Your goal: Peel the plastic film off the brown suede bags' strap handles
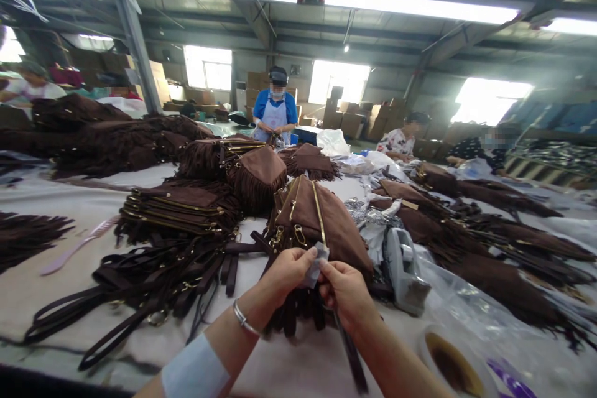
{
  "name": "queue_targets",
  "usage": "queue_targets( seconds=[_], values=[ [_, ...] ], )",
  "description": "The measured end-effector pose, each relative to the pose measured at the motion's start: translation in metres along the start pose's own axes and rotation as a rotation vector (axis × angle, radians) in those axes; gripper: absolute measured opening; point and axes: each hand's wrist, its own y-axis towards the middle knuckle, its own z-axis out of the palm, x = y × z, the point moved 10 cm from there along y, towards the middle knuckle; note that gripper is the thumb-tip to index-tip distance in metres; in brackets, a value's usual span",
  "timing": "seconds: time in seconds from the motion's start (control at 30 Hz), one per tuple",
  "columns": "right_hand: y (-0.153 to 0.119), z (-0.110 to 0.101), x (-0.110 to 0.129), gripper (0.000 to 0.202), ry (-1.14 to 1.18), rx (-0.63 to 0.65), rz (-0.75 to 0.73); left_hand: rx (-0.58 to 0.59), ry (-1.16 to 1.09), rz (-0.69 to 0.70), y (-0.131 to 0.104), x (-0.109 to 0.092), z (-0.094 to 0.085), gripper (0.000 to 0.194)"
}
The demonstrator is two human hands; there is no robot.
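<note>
My left hand [290, 268], with a metal bangle on its wrist, pinches a small whitish translucent sheet [318, 264] between thumb and fingers. At the sheet's right edge, my right hand [347, 291] has thumb and forefinger closed on it too. A dark brown strap [351, 354] hangs down below my right hand; whether those fingers also grip it is hidden. Just beyond both hands lies a brown fringed bag [345, 221] with gold zips and clasps. To its left are stacked brown bags [172, 208] with gold zips, their straps [135, 298] spilling toward me.
Right of my hands stands a grey tape dispenser [405, 270], with a tape roll [450, 360] nearer me. A pink comb [79, 245] lies left. More brown bags [494, 273] and clear plastic cover the right side. Across the table stands a co-worker [276, 109] in an apron.
</note>
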Motion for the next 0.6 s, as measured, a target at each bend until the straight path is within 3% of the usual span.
queue_targets(
  seconds=[0.13,0.23,0.3,0.37,0.47,0.6],
  values=[
    [-0.002,-0.006,0.011,0.046,-0.243,-0.003,-0.138,0.023,0.068,-0.002,0.005,-0.001,0.0,0.052],
    [-0.015,-0.017,0.057,0.033,-0.621,-0.099,-0.557,0.075,0.018,-0.092,0.005,0.001,0.005,0.051],
    [-0.03,-0.011,0.087,0.032,-0.873,-0.121,-0.873,0.13,-0.023,-0.135,0.002,0.0,0.012,0.05],
    [-0.038,0.004,0.1,0.031,-1.096,-0.063,-1.072,0.162,-0.044,-0.131,0.0,-0.002,0.016,0.045],
    [-0.037,0.023,0.105,0.025,-1.306,0.041,-1.182,0.153,-0.021,-0.082,0.0,-0.004,0.016,0.037],
    [-0.028,0.035,0.109,0.021,-1.332,0.118,-1.157,0.033,0.115,0.221,-0.003,-0.028,0.007,0.036]
  ],
)
